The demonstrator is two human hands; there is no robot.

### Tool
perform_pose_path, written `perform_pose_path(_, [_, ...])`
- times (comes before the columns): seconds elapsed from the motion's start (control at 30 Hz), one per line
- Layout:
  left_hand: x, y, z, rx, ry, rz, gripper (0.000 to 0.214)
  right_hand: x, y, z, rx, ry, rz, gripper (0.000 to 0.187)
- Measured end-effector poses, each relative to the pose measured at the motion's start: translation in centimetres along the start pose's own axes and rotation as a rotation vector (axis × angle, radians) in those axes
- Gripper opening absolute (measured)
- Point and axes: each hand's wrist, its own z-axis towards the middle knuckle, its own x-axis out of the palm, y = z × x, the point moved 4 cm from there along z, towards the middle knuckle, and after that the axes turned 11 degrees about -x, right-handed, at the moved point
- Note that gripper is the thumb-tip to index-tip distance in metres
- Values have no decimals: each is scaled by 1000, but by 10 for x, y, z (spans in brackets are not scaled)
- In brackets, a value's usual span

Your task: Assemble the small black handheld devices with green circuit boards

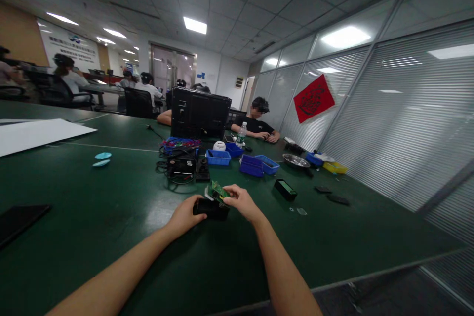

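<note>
My left hand (pixel 188 215) grips the left end of a black plastic case (pixel 215 211) on the green table, thumb in front and fingers behind. Between the fingers of my right hand (pixel 240 201) is a green circuit board (pixel 217 189), tilted just above the case's open top. A pale strip-like part (pixel 209 193) shows at the board's left; whether it is joined to the board I cannot tell. Off to the right lies a second black case (pixel 285 189) with green inside. Small clear pieces (pixel 301 211) rest near it.
Ahead stand a black soldering station (pixel 181 167) with cables, blue bins (pixel 218 157), a water bottle (pixel 241 134) and a monitor (pixel 200 112). A metal bowl (pixel 296 160) and flat black parts (pixel 337 199) lie right. A dark panel (pixel 22 222) is left. A person (pixel 255 123) sits across the table.
</note>
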Motion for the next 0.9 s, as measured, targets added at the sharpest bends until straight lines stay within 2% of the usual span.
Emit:
perform_pose_path(0.13, [2,3,2,13,-4,-5,50,7,3,0,1,113,-113,35])
perform_pose_path(0.3, [4,7,4,44,-22,10,51,11,1,-1,-19,175,-233,38])
perform_pose_path(0.63, [3,7,4,50,-8,-16,56,12,-7,-4,20,237,-243,44])
perform_pose_path(0.8, [3,8,4,37,-14,-29,61,18,-6,-7,11,330,-261,65])
perform_pose_path(0.9, [3,9,4,32,-23,-41,63,22,-3,-6,-19,313,-319,63])
